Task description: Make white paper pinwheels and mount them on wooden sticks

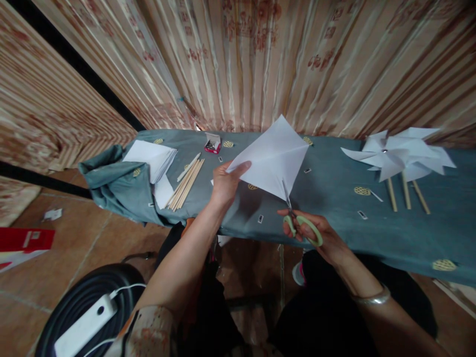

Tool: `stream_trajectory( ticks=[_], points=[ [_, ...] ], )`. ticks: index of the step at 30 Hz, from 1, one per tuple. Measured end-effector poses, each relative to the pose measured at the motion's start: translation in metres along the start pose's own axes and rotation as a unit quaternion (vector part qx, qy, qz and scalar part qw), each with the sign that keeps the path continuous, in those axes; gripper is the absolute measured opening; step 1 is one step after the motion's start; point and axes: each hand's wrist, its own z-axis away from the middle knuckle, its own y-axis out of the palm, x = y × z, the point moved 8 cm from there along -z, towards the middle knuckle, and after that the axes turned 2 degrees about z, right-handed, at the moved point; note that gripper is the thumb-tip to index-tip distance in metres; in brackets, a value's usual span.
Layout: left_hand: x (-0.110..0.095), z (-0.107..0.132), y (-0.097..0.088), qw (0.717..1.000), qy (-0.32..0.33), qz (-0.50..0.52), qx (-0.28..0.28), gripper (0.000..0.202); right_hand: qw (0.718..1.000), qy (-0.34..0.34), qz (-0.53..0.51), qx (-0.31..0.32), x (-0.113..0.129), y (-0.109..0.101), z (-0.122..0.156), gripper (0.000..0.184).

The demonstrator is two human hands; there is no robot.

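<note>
My left hand (224,184) pinches the left corner of a white square sheet of paper (274,157), held up like a diamond above the table. My right hand (317,238) grips green-handled scissors (302,225) by the loops. The blades point up into the sheet's lower corner and cut along its diagonal. Both hands hover over the near edge of the table covered in a teal cloth (334,218).
A stack of white paper (150,157) and a bundle of wooden sticks (187,184) lie at the left. A small red box (212,144) stands behind them. Finished white pinwheels (399,157) on sticks lie at the right. Striped curtains hang behind. A black round object with a white power strip (86,325) sits on the floor.
</note>
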Motion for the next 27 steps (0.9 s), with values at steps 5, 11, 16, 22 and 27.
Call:
stream_trajectory(
  ticks=[5, 11, 16, 22, 27],
  points=[
    [0.001, 0.000, 0.000, 1.000, -0.004, -0.004, -0.007, 0.022, 1.000, 0.001, 0.010, -0.003, 0.002, 0.000, 0.000, 0.064],
    [0.000, 0.000, -0.002, 1.000, -0.011, 0.000, -0.016, 0.023, 1.000, -0.005, 0.020, 0.001, 0.009, 0.004, 0.000, 0.064],
    [-0.001, 0.000, -0.001, 1.000, 0.003, 0.002, -0.004, 0.024, 1.000, -0.004, 0.020, 0.009, 0.010, 0.006, 0.000, 0.062],
    [0.001, 0.000, -0.003, 1.000, -0.001, -0.007, -0.010, 0.023, 1.000, 0.001, -0.001, -0.005, 0.007, 0.005, 0.000, 0.056],
    [0.000, 0.000, -0.003, 1.000, 0.001, -0.006, -0.011, 0.025, 1.000, 0.008, 0.003, -0.005, 0.006, 0.006, 0.000, 0.054]
  ],
)
